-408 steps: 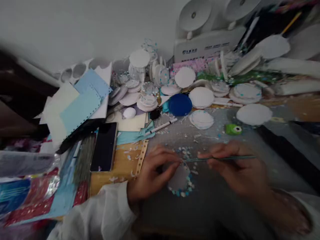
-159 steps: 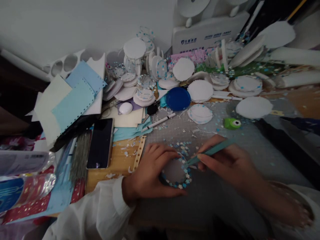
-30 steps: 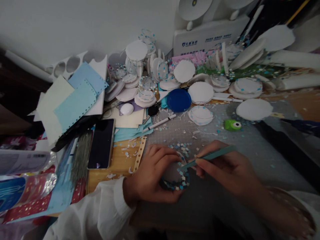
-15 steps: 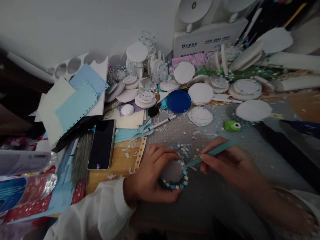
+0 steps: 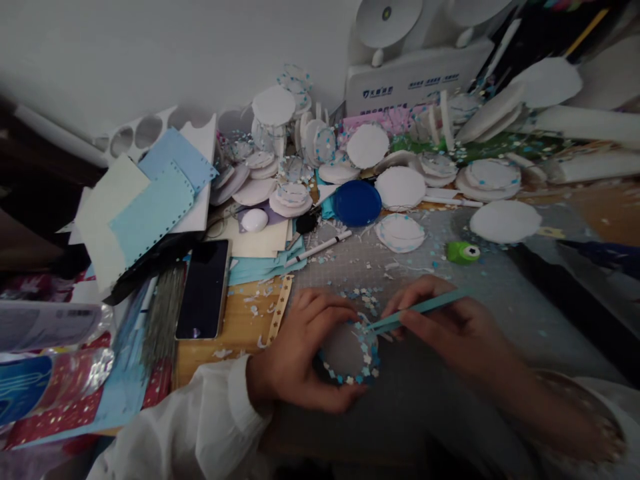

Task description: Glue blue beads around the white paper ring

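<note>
My left hand [image 5: 303,353] curls around a small ring [image 5: 368,360] studded with tiny blue and white star or flower pieces, thumb below and fingers above. Part of the ring is hidden under the hand. Teal tweezers [image 5: 430,305] are pinched between the thumb and fingers of my right hand [image 5: 463,333]. Their tips meet the ring's upper right side; whether a piece sits between them is too small to tell. Loose blue and white paper pieces [image 5: 364,295] lie just beyond the ring on the grey cutting mat [image 5: 345,260].
A green craft punch [image 5: 463,252] stands on the mat at the right. White discs [image 5: 401,188], some wound with decorated wire, crowd the back around a blue round lid [image 5: 357,203]. At left lie a phone [image 5: 204,290], a pen [image 5: 320,248], punched paper sheets [image 5: 153,213] and bottles [image 5: 55,383].
The tweezers have moved slightly left and down onto the ring, and their two arms now show apart. The ring has shifted a little under my left hand.
</note>
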Tool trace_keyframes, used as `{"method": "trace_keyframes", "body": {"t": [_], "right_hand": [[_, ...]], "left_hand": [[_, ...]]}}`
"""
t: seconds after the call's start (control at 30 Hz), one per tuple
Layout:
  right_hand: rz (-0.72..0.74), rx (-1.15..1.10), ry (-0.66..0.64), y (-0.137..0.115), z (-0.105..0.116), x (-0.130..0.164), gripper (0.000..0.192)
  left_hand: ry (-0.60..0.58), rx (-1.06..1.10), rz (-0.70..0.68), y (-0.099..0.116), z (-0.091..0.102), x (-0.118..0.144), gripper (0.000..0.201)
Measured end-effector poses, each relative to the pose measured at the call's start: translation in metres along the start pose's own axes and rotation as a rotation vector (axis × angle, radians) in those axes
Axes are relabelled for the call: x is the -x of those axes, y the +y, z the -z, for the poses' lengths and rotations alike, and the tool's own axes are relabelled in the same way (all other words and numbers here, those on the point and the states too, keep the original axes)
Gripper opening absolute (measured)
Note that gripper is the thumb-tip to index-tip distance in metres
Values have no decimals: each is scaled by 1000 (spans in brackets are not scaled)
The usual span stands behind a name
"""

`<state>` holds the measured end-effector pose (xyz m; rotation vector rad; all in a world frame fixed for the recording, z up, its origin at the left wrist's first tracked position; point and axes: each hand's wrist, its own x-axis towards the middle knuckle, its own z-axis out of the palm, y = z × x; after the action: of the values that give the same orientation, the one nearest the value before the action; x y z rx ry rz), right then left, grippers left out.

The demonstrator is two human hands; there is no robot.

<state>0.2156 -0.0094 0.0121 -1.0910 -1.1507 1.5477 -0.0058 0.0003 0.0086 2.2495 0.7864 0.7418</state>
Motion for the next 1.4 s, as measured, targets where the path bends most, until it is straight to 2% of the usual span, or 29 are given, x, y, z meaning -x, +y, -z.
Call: {"method": "trace_keyframes", "body": {"t": [0.17, 0.53, 1.4], "right_hand": [[-86, -51, 5, 4, -1, -1, 18], [-1, -42, 72, 7, 1, 1, 14], [2, -6, -56, 1, -4, 4, 10]], "left_hand": [[-18, 45, 2, -2, 0, 1, 59], [-22, 77, -9, -3, 0, 2, 55], [10, -23, -58, -2, -1, -1, 63]]}}
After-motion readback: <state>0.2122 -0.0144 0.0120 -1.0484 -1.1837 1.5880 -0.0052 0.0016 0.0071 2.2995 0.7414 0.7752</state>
